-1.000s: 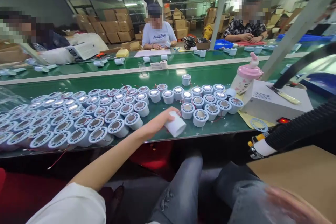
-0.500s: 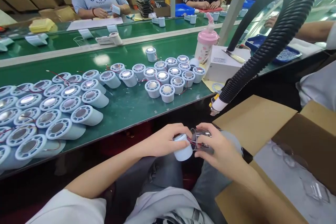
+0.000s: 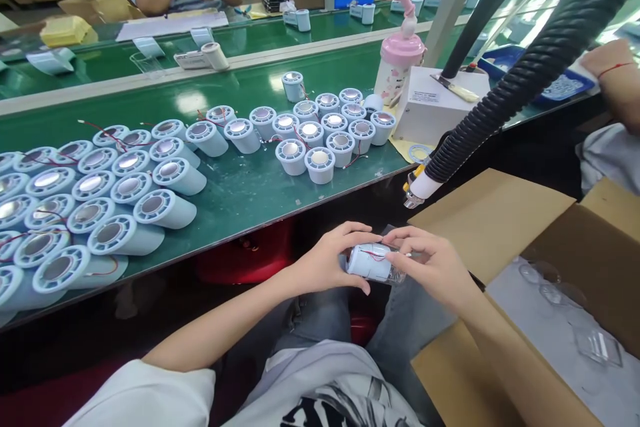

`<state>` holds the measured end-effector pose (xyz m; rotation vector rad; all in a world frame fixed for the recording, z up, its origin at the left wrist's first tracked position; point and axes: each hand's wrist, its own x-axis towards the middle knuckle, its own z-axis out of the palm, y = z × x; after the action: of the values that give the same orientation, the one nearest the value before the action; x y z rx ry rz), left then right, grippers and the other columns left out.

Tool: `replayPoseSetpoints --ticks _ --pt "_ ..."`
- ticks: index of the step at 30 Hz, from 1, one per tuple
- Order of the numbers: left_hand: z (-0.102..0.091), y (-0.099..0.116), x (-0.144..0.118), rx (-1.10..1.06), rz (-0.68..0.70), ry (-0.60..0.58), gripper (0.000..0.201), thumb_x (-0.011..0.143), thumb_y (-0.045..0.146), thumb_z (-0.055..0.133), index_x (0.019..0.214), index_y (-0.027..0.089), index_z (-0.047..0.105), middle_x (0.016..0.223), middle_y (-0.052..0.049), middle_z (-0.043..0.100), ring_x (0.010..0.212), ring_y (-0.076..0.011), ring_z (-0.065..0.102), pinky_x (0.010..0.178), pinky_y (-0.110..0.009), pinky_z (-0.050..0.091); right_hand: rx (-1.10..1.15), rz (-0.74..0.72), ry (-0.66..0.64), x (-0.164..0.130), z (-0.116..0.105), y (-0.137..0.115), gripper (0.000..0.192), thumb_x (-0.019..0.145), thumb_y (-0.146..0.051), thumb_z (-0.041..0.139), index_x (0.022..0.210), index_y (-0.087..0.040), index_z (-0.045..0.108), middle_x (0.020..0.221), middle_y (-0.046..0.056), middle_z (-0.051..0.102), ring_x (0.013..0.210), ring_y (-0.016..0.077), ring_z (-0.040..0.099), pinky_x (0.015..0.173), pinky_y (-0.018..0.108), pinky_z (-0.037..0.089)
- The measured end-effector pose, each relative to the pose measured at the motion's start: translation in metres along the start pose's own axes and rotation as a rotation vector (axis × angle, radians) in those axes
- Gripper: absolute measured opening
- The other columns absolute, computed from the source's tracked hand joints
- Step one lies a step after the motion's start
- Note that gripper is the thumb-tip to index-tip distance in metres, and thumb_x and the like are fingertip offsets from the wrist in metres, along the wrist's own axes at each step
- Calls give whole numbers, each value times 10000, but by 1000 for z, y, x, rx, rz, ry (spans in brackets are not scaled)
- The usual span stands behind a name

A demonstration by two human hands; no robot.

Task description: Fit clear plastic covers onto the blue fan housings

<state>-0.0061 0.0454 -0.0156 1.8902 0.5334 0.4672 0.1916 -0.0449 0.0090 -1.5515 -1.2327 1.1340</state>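
Green bench point(image 3: 240, 193) | left hand point(image 3: 327, 259): cupping cylinder point(image 3: 365, 268) | right hand point(image 3: 434, 265): fingers point(image 3: 409, 233) bent

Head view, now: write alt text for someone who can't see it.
A left hand and right hand together hold a light-blue cylinder with red wires and a clear plastic piece. Similar cylinders crowd the green bench ahead; an open cardboard box is at right.
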Motion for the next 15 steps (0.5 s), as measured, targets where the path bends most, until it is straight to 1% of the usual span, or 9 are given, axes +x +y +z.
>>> replayPoseSetpoints --ticks 3,5,6,7,8,10,11,13,15 --pt "0 4 0 -191 -84 -88 696 671 298 815 1309 247 544 1270 -99 583 1125 -243 580 919 -361 508 153 39 16 4 -5 3 362 766 -322 727 493 -190 530 964 70 671 955 243 636 725 314 537" --pt "0 8 0 -318 -158 -87 677 689 261 796 1309 231 526 1258 -97 589 1068 -222 611 891 -347 528 255 45 -14 4 -9 5 353 780 -356 729 514 -193 565 995 77 693 989 257 645 758 337 554" --pt "0 9 0 -382 -191 -74 683 684 248 798 1306 222 518 1256 -99 588 1049 -215 619 892 -350 529 272 24 -47 4 -10 6 283 783 -360 732 578 -200 622 1062 78 694 1041 269 637 789 353 561" --pt "0 9 -1 -445 -221 -53 694 674 238 804 1302 217 508 1254 -101 587 1040 -210 623 895 -352 528 247 -17 -78 2 -11 8 172 778 -349 744 688 -216 684 1145 73 682 1105 278 616 839 373 560" --pt "0 10 -2 -501 -249 -31 705 664 230 811 1297 214 501 1249 -102 587 1034 -205 624 895 -350 528 181 -75 -100 0 -12 9 114 767 -324 761 830 -238 719 1231 64 653 1170 283 585 904 397 544" --pt "0 11 -4 -582 -298 -16 712 659 232 817 1293 222 493 1221 -99 590 983 -192 634 840 -339 548 -21 -211 -118 -4 -12 12 346 747 -265 785 1080 -280 693 1344 47 589 1252 284 531 1019 438 483" --pt "-1 12 -5 -603 -321 -28 714 663 245 816 1298 232 490 1196 -96 594 938 -185 638 779 -325 563 -118 -270 -118 -7 -13 13 406 755 -250 780 1143 -287 668 1361 43 576 1272 282 514 1052 447 457" --pt "-3 15 -6 -613 -358 -76 746 678 277 807 1337 262 459 1149 -90 600 843 -172 635 634 -286 568 -224 -339 -121 -11 -14 14 398 792 -258 753 1175 -291 648 1360 35 578 1285 274 504 1074 440 441" --pt "-6 19 -7 -581 -350 -103 789 684 288 803 1379 281 428 1153 -91 602 841 -174 631 603 -267 561 -208 -323 -141 -13 -15 14 377 818 -277 735 1180 -304 631 1358 20 579 1272 257 517 1052 408 469"
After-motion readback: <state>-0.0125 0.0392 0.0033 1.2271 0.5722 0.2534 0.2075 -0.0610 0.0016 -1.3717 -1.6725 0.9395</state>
